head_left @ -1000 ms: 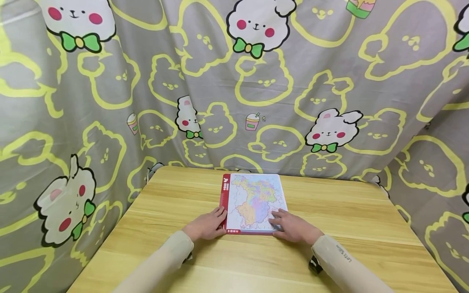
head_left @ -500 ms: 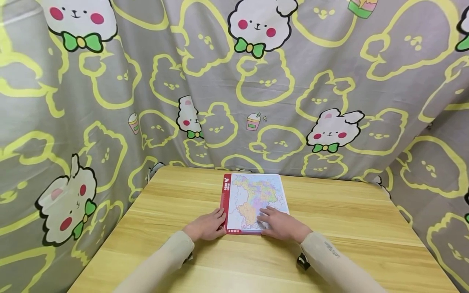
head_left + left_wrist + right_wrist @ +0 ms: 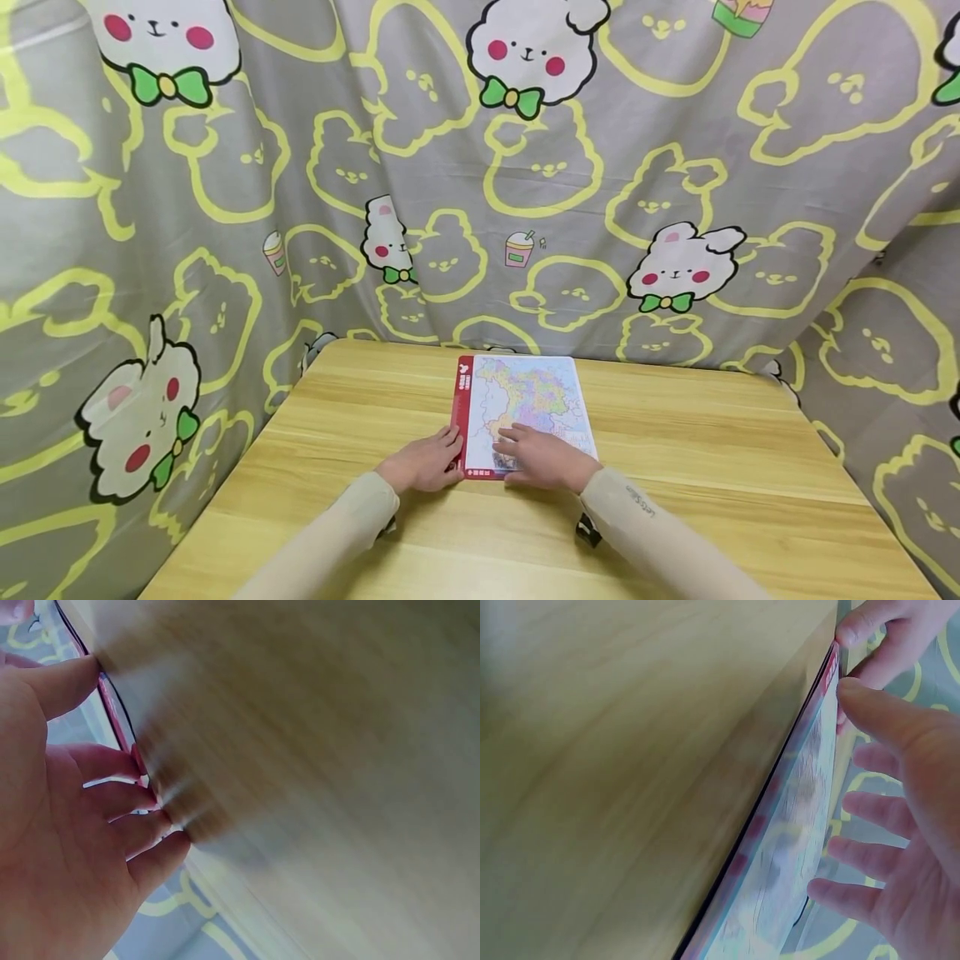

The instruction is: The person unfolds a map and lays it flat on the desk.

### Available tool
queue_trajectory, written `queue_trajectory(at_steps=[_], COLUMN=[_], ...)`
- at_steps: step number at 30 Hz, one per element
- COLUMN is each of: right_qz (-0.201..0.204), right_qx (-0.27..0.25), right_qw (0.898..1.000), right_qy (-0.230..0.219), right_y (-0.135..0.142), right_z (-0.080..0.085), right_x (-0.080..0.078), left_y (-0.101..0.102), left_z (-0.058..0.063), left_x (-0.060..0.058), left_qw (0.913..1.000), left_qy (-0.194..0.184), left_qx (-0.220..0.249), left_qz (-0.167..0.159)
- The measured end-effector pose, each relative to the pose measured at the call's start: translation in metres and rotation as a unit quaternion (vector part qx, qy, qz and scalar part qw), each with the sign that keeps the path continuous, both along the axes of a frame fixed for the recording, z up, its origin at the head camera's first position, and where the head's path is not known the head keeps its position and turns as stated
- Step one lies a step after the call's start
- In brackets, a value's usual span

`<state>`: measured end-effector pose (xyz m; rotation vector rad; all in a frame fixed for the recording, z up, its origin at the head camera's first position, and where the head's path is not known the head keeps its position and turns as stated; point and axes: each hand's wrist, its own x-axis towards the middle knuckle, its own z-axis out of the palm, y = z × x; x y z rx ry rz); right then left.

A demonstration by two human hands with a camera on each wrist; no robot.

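A thin map board [image 3: 534,390] with a red band down its left side and a coloured map on a pale ground lies flat on the table [image 3: 690,450]. My left hand [image 3: 426,463] rests at its left edge near the front corner. In the left wrist view that hand's fingertips [image 3: 177,840] and thumb meet the red edge and the tabletop. Over the front part of the map spreads my right hand [image 3: 546,457], fingers apart and slightly bent, gripping nothing. The right wrist view shows its palm and fingers [image 3: 881,812] close over the glossy surface [image 3: 787,832].
A grey curtain [image 3: 442,167] with yellow outlines and white cartoon animals hangs behind the table and along both sides. The board's far edge lies close to the table's back edge. A black band [image 3: 587,530] shows beneath the right sleeve.
My right hand has moved left from the board's right edge to over the lower middle of the map. My left hand and the board stay in place.
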<state>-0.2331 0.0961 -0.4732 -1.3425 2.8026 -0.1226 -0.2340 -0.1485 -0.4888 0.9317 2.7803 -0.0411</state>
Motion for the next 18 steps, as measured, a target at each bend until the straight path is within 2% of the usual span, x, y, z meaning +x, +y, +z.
queue_trajectory(at_steps=[18], right_qz=[0.007], right_qx=[0.018], right_qw=[1.0], right_qy=[-0.005], right_y=[-0.023], right_z=[-0.011], right_x=[-0.011], left_y=[0.001], left_z=[0.005], left_x=[0.001], left_qw=[1.0], left_qy=[-0.001], left_qx=[0.004], left_qz=[0.006])
